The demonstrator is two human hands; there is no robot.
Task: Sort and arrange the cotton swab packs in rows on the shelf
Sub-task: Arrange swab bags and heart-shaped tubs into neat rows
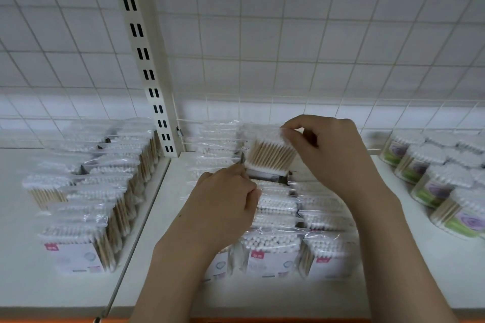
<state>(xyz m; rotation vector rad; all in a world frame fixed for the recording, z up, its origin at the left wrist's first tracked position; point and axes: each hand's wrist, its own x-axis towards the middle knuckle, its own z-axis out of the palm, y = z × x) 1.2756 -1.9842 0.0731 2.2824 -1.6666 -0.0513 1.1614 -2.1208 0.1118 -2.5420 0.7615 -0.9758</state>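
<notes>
Your right hand (pixel 322 149) pinches the top of a cotton swab pack (pixel 270 155), lifted above the far middle rows on the white shelf (pixel 409 265). Your left hand (pixel 223 202), fingers curled, grips packs in the standing rows (pixel 278 217) just nearer.

Single head-worn wide-angle view, looking forward and down onto a white shelf (pixel 409 257), close above it, wire grid backing (pixel 288 34) rising behind the shelf, upright post (pixel 147 65) left of centre
</notes>
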